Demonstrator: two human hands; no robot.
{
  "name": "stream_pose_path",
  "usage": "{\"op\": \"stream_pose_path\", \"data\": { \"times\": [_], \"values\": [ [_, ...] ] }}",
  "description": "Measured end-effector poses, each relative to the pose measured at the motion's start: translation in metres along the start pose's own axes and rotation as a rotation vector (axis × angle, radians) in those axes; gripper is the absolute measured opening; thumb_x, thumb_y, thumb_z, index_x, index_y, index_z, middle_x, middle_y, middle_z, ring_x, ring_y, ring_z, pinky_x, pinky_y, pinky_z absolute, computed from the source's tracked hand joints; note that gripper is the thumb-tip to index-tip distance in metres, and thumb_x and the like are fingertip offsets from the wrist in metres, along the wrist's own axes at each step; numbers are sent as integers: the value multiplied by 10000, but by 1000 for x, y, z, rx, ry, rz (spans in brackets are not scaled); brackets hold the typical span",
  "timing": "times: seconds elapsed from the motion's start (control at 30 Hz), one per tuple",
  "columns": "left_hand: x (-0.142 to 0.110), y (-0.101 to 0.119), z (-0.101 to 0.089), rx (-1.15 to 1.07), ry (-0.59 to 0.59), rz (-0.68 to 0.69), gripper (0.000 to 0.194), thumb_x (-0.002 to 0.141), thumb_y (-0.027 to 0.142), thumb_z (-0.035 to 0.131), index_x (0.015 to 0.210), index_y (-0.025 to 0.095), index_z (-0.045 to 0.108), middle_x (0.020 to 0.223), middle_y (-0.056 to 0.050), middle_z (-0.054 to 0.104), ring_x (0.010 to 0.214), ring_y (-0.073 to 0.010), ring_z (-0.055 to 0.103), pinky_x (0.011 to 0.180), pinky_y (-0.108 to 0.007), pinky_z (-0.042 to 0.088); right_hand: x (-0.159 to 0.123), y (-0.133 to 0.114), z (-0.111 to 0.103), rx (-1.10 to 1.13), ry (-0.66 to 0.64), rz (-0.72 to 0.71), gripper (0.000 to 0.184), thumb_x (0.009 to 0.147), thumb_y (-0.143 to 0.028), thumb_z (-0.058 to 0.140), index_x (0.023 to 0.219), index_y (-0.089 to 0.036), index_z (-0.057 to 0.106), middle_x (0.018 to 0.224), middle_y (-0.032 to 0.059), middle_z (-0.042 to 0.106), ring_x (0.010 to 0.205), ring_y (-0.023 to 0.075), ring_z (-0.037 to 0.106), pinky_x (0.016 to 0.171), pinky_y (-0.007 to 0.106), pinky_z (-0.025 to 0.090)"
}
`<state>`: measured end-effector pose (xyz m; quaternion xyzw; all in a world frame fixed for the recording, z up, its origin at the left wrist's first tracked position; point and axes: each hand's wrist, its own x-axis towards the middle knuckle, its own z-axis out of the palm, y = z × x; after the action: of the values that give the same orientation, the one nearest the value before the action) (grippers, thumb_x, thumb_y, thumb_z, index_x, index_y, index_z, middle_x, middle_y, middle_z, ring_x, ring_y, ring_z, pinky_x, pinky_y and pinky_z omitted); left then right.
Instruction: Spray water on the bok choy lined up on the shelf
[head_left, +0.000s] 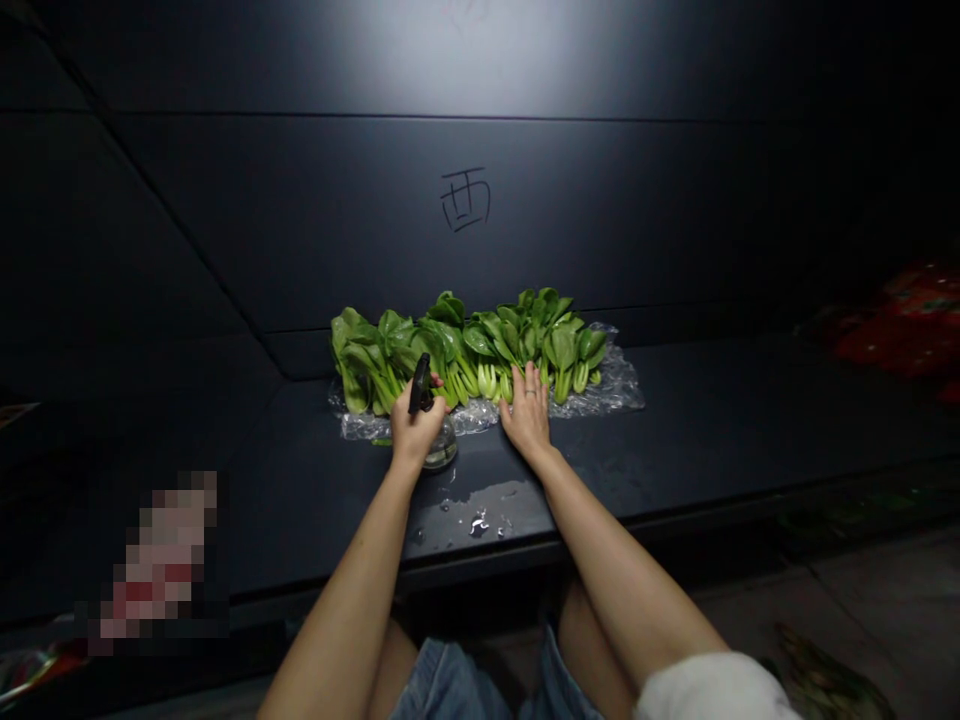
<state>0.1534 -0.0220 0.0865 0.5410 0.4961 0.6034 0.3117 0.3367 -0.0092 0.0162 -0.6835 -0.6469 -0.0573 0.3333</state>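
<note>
Gripping a spray bottle (440, 447) in the L hand (414, 425), fist round its neck, black trigger head (421, 385) upright, clear body low on the surface (697, 430), just in front of the bok choy row (469, 345). R hand (527, 412) lies open, fingertips (517, 378) touching stems at the row's front edge. Hands apart, row between neither. Firm neck hold keeps bottle steady; light R touch avoids crushing stems. Water drops (477, 522) sit nearer than the row, bubble wrap (607, 390) lies under it, and a dark wall w/ hand-drawn 西 (465, 200) stands beyond it.
</note>
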Motion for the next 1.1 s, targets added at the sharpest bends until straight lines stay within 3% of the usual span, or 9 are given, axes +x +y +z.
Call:
{"op": "stream_pose_path", "data": {
  "times": [0.33,0.63,0.93,1.1],
  "values": [
    [-7,-9,1,33,-28,14,277,658,168,554,913,174,662,854,-31,704,601,-142,655,615,-248,539,-2,-1,-3,7,-17,13,649,883,-208,456,1507,-83,326,1626,201,193,1511,307,157,1197,511,214],
    [-6,-17,0,156,-58,88,286,676,178,567,940,195,675,922,-31,720,748,-165,680,693,-246,532,-1,2,0,40,17,10,649,875,-200,441,1507,-103,328,1617,195,227,1506,300,186,1188,521,231],
    [-8,-18,-1,162,-83,101,286,687,188,575,958,191,667,856,-20,706,664,-151,657,697,-261,528,0,1,-3,50,21,21,642,884,-203,440,1506,-94,325,1615,204,227,1506,299,186,1181,515,252],
    [-8,-18,-2,162,-75,105,291,682,180,574,957,194,668,928,-34,714,701,-156,668,705,-258,528,1,-1,-6,30,0,48,644,890,-206,457,1505,-66,326,1613,215,222,1505,308,185,1192,480,240]
  ]
}}
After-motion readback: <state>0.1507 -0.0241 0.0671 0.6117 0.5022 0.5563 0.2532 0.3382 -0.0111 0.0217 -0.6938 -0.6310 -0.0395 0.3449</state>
